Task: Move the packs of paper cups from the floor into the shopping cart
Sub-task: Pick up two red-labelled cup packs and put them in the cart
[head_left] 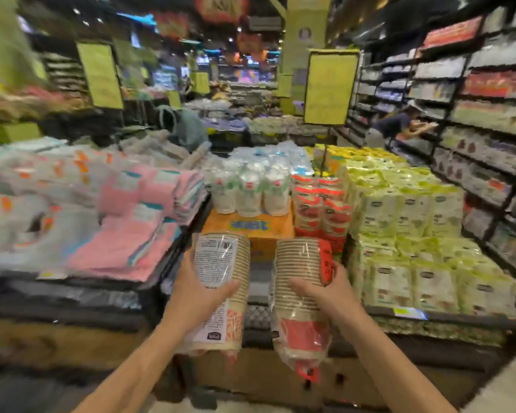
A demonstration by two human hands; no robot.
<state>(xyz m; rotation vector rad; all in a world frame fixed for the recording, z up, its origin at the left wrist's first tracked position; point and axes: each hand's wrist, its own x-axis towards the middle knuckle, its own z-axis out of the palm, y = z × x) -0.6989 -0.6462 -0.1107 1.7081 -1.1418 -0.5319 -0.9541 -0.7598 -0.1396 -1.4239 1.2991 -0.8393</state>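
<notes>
I hold two plastic-wrapped packs of stacked brown paper cups up in front of me, side by side. My left hand (197,293) grips the left pack (221,272), whose white printed label with a barcode faces me. My right hand (325,290) grips the right pack (301,281), which has a red label on its side and red print at its lower end. Both packs stand roughly upright, slightly tilted, above a cardboard box. No shopping cart is in view.
Ahead are a display of more cup packs (248,189) on an orange box, red-labelled packs (319,210) and yellow-green packages (405,210). Folded pink and grey towels (108,210) fill the left table. Shelves (474,114) line the right aisle, where a person (399,126) bends.
</notes>
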